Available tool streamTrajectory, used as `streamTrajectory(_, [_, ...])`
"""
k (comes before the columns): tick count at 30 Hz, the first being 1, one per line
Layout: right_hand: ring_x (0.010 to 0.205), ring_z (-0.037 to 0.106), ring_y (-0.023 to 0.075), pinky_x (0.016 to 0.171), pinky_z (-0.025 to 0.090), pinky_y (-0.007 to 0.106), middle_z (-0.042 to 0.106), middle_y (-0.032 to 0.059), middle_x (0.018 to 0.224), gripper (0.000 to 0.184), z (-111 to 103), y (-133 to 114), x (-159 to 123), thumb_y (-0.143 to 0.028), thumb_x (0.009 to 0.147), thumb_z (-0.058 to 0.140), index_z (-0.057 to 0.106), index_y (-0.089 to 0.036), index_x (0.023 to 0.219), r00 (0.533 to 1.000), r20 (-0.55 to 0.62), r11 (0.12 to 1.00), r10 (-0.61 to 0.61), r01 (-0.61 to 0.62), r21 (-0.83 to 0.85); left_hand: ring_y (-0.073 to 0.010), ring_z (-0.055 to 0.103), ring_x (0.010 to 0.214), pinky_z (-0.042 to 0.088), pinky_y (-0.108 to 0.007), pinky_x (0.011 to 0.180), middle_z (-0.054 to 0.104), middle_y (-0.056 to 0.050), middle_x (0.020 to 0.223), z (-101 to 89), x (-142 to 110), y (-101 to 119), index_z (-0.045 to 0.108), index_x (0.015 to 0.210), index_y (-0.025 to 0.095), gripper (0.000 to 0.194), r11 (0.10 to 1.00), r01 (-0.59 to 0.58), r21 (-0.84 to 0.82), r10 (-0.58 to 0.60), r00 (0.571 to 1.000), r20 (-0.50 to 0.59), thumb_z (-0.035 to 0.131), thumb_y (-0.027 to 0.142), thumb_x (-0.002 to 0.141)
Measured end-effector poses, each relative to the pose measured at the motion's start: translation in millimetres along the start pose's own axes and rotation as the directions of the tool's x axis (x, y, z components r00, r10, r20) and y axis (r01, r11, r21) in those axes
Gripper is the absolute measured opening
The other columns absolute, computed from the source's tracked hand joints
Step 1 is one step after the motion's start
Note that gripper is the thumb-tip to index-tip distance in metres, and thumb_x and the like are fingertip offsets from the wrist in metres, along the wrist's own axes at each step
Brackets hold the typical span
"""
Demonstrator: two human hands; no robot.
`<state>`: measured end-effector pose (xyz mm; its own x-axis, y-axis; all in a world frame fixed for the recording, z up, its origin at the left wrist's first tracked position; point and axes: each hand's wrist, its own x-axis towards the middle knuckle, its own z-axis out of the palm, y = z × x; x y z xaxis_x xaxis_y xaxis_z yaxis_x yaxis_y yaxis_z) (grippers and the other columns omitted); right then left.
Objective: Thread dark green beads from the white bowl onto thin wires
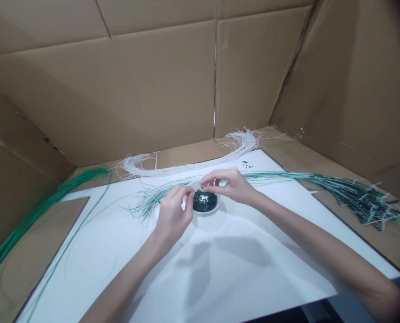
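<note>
Your left hand (175,206) and right hand (229,185) pinch over a bowl (216,207); what they grasp is unclear. Dark beads (203,206) lie inside.

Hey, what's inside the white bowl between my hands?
The white bowl holds many small dark bead-like pieces, with a pale patch showing near their middle. The left hand and right hand cover parts of its edge, and whatever lies beneath the pieces can't be seen.

White board (274,278) beneath bowl (216,207), strands (270,175)
</note>
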<state>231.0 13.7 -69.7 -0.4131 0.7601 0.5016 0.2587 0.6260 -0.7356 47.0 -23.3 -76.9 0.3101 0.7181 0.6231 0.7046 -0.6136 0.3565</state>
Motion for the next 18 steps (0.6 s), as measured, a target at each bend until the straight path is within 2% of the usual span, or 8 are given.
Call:
streamTrajectory(6, [0.062, 0.059, 0.0106, 0.06, 0.046, 0.023, 0.069, 0.0032, 0.078, 0.016, 4.2, 1.3, -1.6, -0.027, 0.071, 0.063, 0.065, -0.017, 0.083, 0.998, 0.026, 0.998, 0.051, -0.052, 0.033, -0.0088, 0.047, 0.059, 0.038, -0.02, 0.059, 0.056, 0.001, 0.068, 2.1, -1.1, 0.7, 0.055, 0.077, 0.017, 0.01, 0.999, 0.019, -0.032, -0.019, 1.0, -0.002, 0.046, 0.014, 0.082])
streamTrajectory(10, [0.069, 0.061, 0.0116, 0.063, 0.048, 0.023, 0.067, 0.005, 0.092, 0.048, 3.3, 5.4, -0.1, -0.022, 0.068, 0.065, 0.051, -0.018, 0.114, 0.981, 0.061, 0.982, 0.185, -0.187, 0.03, -0.0094, 0.046, 0.058, 0.038, -0.021, 0.058, 0.057, 0.0, 0.068, 0.9, 2.6, -3.1, 0.056, 0.076, 0.017, 0.012, 0.984, 0.146, -0.105, -0.145, 0.989, 0.017, 0.046, 0.019, 0.082])
streamTrajectory(12, [0.07, 0.061, 0.012, 0.064, 0.049, 0.023, 0.065, 0.0067, 0.097, 0.048, 6.2, 10.8, 1.3, -0.017, 0.068, 0.063, 0.05, -0.017, 0.114, 0.952, 0.111, 0.958, 0.285, -0.279, -0.067, -0.0099, 0.048, 0.058, 0.038, -0.022, 0.058, 0.059, 0.0, 0.07, 0.0, 5.7, -7.5, 0.058, 0.077, 0.017, 0.013, 0.948, 0.263, -0.179, -0.259, 0.965, 0.046, 0.047, 0.023, 0.082])
streamTrajectory(14, [0.074, 0.061, 0.0141, 0.068, 0.047, 0.024, 0.066, 0.0074, 0.092, 0.033, 12.8, 17.7, 2.9, -0.012, 0.068, 0.059, 0.059, -0.015, 0.101, 0.902, 0.228, 0.915, 0.366, -0.304, -0.266, -0.0102, 0.049, 0.058, 0.038, -0.022, 0.056, 0.061, -0.001, 0.072, -0.5, 8.7, -12.6, 0.059, 0.078, 0.017, 0.016, 0.884, 0.385, -0.264, -0.373, 0.923, 0.097, 0.048, 0.028, 0.08])
streamTrajectory(16, [0.08, 0.06, 0.0182, 0.071, 0.045, 0.025, 0.066, 0.0078, 0.088, 0.027, 22.4, 24.6, 4.8, -0.014, 0.067, 0.059, 0.064, -0.014, 0.093, 0.835, 0.388, 0.869, 0.391, -0.195, -0.455, -0.0093, 0.047, 0.055, 0.037, -0.021, 0.052, 0.061, -0.001, 0.072, -0.6, 10.8, -17.2, 0.06, 0.079, 0.016, 0.019, 0.811, 0.478, -0.337, -0.451, 0.878, 0.159, 0.05, 0.032, 0.079])
streamTrajectory(18, [0.082, 0.059, 0.0209, 0.068, 0.043, 0.025, 0.066, 0.0087, 0.086, 0.025, 33.2, 30.3, 7.2, -0.015, 0.064, 0.061, 0.066, -0.013, 0.089, 0.784, 0.479, 0.845, 0.395, -0.105, -0.524, -0.0083, 0.044, 0.051, 0.035, -0.02, 0.05, 0.06, -0.001, 0.071, -0.4, 11.8, -20.1, 0.06, 0.079, 0.015, 0.021, 0.76, 0.521, -0.388, -0.484, 0.853, 0.196, 0.052, 0.035, 0.077])
